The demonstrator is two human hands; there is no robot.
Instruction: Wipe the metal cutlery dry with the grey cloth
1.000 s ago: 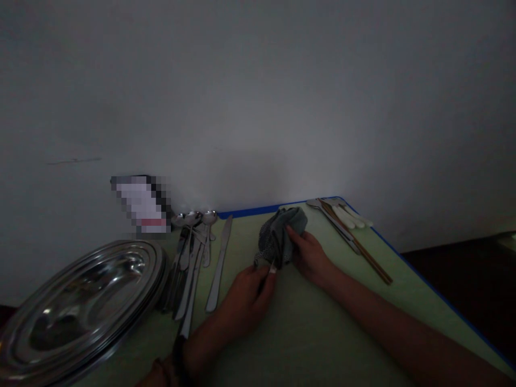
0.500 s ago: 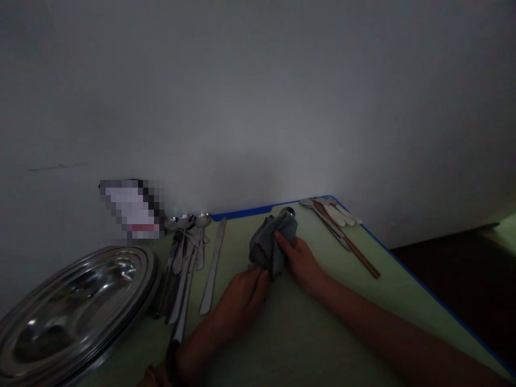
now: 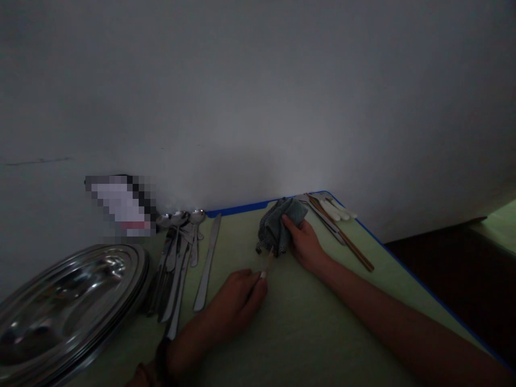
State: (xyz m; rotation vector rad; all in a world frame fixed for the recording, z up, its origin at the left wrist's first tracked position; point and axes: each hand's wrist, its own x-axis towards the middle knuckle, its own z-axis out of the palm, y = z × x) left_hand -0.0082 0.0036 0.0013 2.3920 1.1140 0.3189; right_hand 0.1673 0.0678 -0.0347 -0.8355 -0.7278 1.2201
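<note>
My left hand (image 3: 239, 298) is closed around the end of a spoon, whose thin handle (image 3: 269, 262) shows between my fingers and the cloth. A grey-blue cloth (image 3: 278, 223) is wrapped over the far part of the spoon and hides its bowl. My right hand (image 3: 306, 242) grips the cloth from the right side, thumb on top. Left of my left hand lies a table knife (image 3: 208, 263). Beyond my right hand are brown chopsticks (image 3: 355, 250) and several white-handled pieces (image 3: 336, 209).
Stacked oval metal trays (image 3: 139, 269) stand at the left. Beside them lies a pile of spoons and knives (image 3: 177, 263). A blurred-out phone-like device (image 3: 121, 201) leans on the wall (image 3: 258, 97). The green table (image 3: 322, 322) has a blue edge.
My right hand and the cloth have slid away from my left hand along the spoon, covering its bowl and baring part of its handle. The view has shifted slightly.
</note>
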